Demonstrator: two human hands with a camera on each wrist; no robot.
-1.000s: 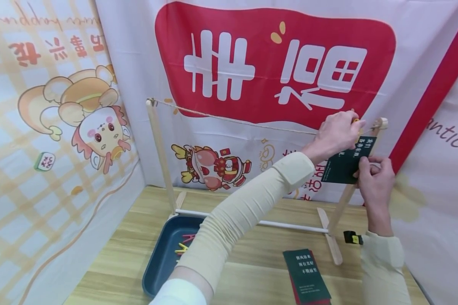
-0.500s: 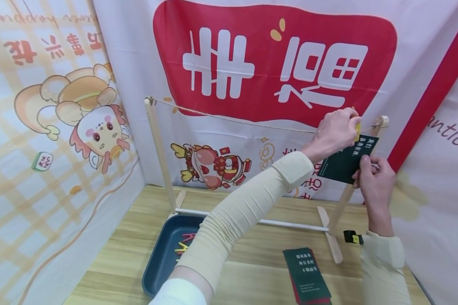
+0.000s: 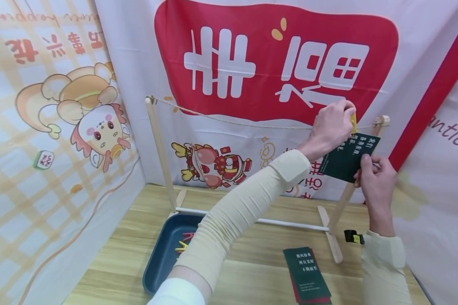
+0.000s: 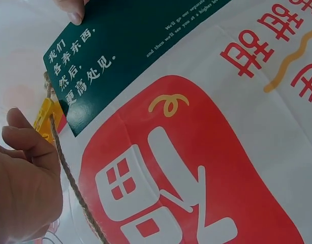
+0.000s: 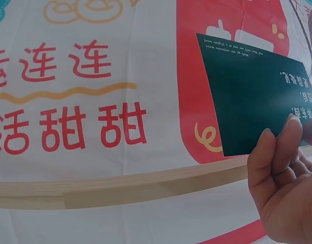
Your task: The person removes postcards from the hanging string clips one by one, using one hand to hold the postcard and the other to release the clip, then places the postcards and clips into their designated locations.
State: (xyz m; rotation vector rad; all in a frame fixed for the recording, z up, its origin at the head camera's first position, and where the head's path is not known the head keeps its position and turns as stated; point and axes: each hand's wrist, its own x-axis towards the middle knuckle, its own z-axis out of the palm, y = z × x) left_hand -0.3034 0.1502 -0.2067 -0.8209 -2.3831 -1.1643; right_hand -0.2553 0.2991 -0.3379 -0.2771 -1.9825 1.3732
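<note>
My left hand is up at the twine line, its thumb and fingers pinching a yellow clothespin. Close below the pin hangs a dark green card with white writing, tilted. My right hand grips that card by its right side between thumb and fingers. In the left wrist view the clothespin sits on the twine beside the card's edge; whether its jaws bite the card I cannot tell. The right wrist view shows the thumb and fingers on the card.
The line is strung between two wooden posts joined by a white rod. A blue tray with several clothespins stands at left. A stack of cards lies front right, near a small black-and-yellow item.
My left hand has shifted slightly left and up with the clothespin, uncovering more of the card's writing. The card has tilted a little, while my right hand stays almost in place.
</note>
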